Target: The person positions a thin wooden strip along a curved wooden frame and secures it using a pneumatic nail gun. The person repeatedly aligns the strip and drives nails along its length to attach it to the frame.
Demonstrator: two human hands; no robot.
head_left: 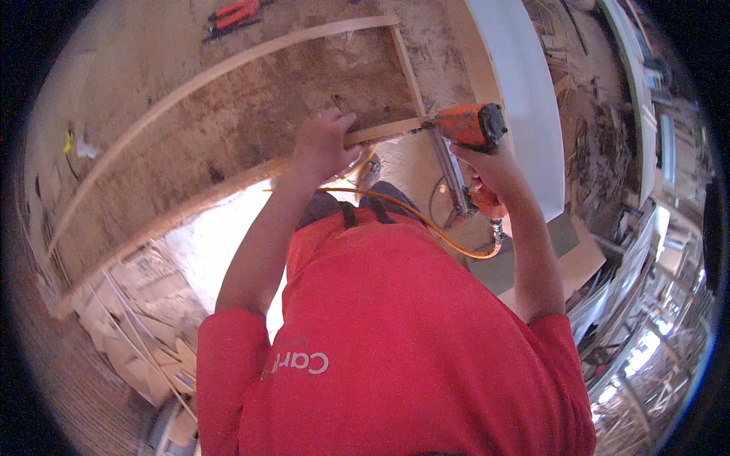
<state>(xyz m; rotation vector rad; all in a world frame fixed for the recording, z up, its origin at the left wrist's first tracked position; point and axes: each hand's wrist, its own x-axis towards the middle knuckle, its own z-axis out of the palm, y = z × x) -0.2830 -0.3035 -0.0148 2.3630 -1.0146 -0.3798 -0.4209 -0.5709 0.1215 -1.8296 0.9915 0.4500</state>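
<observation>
**Workshop bench: strip pinned down, nail gun at its end**

Workshop clutter is seen around a worn particleboard bench (228, 114) with wooden strips fixed along its edges. Head view: the left hand (323, 144) is pressed down on a wooden strip (384, 131) at the bench's near edge, fingers curled over it. The right hand (487, 171) is closed around the grip of an orange nail gun (468, 125), whose nose is set against the strip's right end. An orange hose (426, 224) is trailed from the gun. Red clamps (232, 15) are left at the far edge.
</observation>
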